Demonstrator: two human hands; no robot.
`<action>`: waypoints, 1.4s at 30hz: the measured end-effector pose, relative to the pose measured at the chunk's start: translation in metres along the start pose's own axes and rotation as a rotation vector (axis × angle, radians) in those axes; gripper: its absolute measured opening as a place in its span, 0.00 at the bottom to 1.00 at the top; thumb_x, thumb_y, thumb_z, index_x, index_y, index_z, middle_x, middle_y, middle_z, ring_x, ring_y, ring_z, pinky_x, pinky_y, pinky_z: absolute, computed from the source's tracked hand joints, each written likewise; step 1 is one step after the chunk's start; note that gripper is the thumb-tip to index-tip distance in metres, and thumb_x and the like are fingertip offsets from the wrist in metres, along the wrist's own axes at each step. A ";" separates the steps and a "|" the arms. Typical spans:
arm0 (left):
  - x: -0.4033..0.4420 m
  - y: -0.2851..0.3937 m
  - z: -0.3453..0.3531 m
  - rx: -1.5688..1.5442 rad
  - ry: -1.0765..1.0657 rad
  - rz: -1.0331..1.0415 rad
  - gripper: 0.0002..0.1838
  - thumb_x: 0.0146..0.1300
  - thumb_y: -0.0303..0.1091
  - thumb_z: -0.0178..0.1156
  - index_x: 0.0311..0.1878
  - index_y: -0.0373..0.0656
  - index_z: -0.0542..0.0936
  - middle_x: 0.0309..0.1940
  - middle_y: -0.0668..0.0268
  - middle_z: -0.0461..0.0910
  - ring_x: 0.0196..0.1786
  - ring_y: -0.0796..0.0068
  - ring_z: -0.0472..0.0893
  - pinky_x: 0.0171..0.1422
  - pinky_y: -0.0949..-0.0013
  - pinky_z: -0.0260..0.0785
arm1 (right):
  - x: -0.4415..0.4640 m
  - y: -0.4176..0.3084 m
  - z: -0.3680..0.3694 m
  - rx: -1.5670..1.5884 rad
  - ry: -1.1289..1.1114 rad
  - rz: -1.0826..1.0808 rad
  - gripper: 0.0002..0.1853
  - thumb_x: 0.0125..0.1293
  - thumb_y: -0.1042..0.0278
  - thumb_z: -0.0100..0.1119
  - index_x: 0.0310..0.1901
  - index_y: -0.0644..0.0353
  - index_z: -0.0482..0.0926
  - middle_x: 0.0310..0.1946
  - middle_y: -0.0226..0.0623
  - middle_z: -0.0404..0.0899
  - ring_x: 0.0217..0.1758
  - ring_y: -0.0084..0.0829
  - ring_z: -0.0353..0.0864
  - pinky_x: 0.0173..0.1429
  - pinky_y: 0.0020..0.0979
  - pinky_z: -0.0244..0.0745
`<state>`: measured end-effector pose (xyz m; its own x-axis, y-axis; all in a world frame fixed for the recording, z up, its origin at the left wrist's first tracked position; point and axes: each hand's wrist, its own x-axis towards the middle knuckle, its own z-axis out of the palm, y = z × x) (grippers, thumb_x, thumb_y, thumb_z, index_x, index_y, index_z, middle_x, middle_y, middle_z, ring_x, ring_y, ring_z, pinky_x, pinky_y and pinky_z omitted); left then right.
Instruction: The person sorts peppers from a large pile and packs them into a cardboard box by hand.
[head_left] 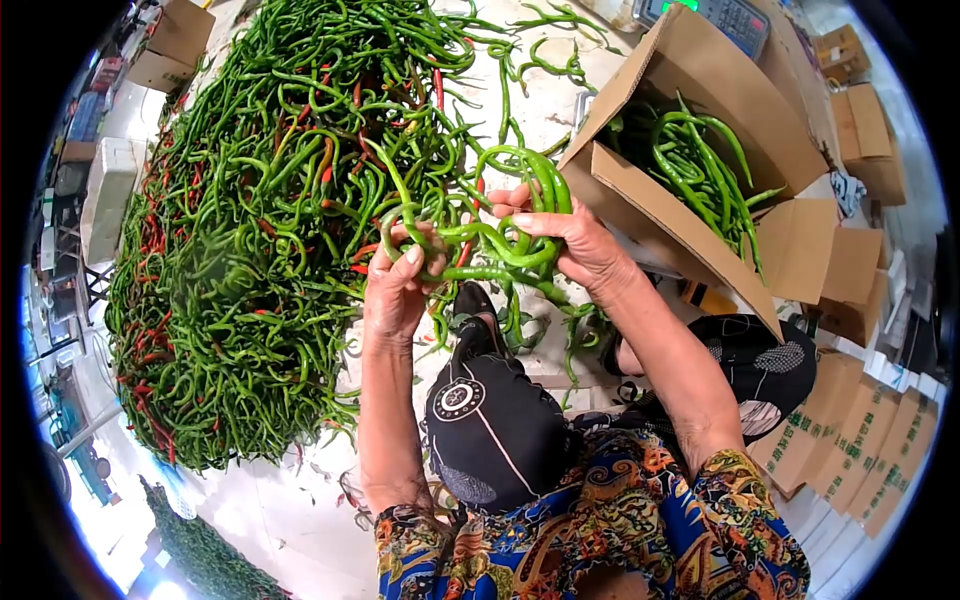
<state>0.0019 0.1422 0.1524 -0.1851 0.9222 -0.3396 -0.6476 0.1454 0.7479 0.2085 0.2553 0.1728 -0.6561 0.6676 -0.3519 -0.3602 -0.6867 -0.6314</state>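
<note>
Loosely bunched between both hands, long curled green peppers (505, 240) hang above the floor (290, 520), between the near side of a large heap and an open carton. The thumb and fingers of the left hand (408, 265) close on one end of the tangle, pinching the curled stalks and tips; the right hand (555, 235) wraps a thicker bundle, its thumb pressed across the peppers and its fingers partly hidden behind them. Just below, more loose peppers lie near a dark shoe (475, 305). Beside the right forearm is the open carton (730, 110), flaps spread, its mouth facing the person; whether it leans I cannot tell. Inside, green peppers (695, 165) lie lengthwise, filling the part that shows, and a few tips reach toward the rim at its right corner; the bottom is hidden. Past the carton's far edge sits a scale (715, 25) with a lit green display. On the other side, the heap (250, 240) spreads over the floor, mostly green with red ones mixed in, and stray peppers (555, 65) lie off its far right edge. Farther out, a brown box (170, 45) and a white box (110, 200) stand beyond the heap's left edge, contents not visible. Toward the floor's right edge are brown cartons with green print (850, 450), which look folded flat, and other boxes (865, 130) behind the open carton.
</note>
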 end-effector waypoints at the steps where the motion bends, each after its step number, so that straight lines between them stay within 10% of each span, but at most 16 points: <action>1: -0.002 0.002 0.004 0.078 0.018 0.009 0.18 0.60 0.35 0.64 0.52 0.41 0.76 0.40 0.65 0.78 0.36 0.77 0.73 0.33 0.77 0.60 | 0.001 -0.001 -0.001 -0.027 0.019 -0.001 0.14 0.58 0.78 0.62 0.47 0.63 0.77 0.45 0.38 0.80 0.47 0.27 0.80 0.54 0.29 0.78; 6: -0.006 0.020 0.024 0.682 -0.206 0.075 0.15 0.59 0.26 0.61 0.51 0.38 0.79 0.36 0.69 0.78 0.37 0.79 0.76 0.42 0.75 0.68 | 0.012 0.004 -0.009 -0.110 0.009 0.092 0.12 0.61 0.73 0.64 0.47 0.63 0.78 0.44 0.36 0.81 0.45 0.26 0.81 0.52 0.29 0.79; 11: 0.005 -0.001 0.041 1.171 -0.389 0.397 0.11 0.54 0.26 0.64 0.43 0.42 0.80 0.36 0.58 0.78 0.40 0.55 0.79 0.44 0.60 0.72 | 0.016 0.008 0.006 -0.187 0.031 0.205 0.18 0.56 0.74 0.70 0.48 0.62 0.75 0.42 0.31 0.77 0.43 0.23 0.78 0.49 0.26 0.77; 20: -0.001 0.031 0.001 0.074 -0.021 0.047 0.19 0.67 0.31 0.55 0.60 0.37 0.73 0.46 0.55 0.81 0.40 0.74 0.82 0.35 0.78 0.73 | 0.012 -0.012 -0.017 -0.312 0.065 0.034 0.23 0.56 0.70 0.69 0.52 0.65 0.73 0.41 0.35 0.80 0.44 0.27 0.82 0.40 0.26 0.78; 29: 0.010 0.017 0.015 -0.041 -0.186 -0.091 0.33 0.64 0.32 0.58 0.69 0.32 0.60 0.55 0.51 0.76 0.54 0.65 0.79 0.52 0.72 0.76 | 0.003 0.010 0.017 -0.363 -0.239 0.196 0.39 0.52 0.64 0.75 0.64 0.60 0.65 0.50 0.31 0.75 0.55 0.25 0.74 0.61 0.28 0.69; 42: 0.002 0.004 0.017 -0.078 -0.158 -0.050 0.26 0.62 0.33 0.63 0.62 0.36 0.71 0.52 0.57 0.79 0.46 0.70 0.81 0.47 0.69 0.75 | -0.016 -0.004 0.006 -0.251 -0.314 0.270 0.24 0.54 0.64 0.66 0.52 0.63 0.74 0.38 0.37 0.80 0.43 0.27 0.79 0.52 0.28 0.73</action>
<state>0.0110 0.1507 0.1644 -0.0365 0.9602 -0.2769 -0.7098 0.1702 0.6836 0.2160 0.2460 0.1852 -0.8863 0.3298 -0.3252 -0.0038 -0.7072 -0.7070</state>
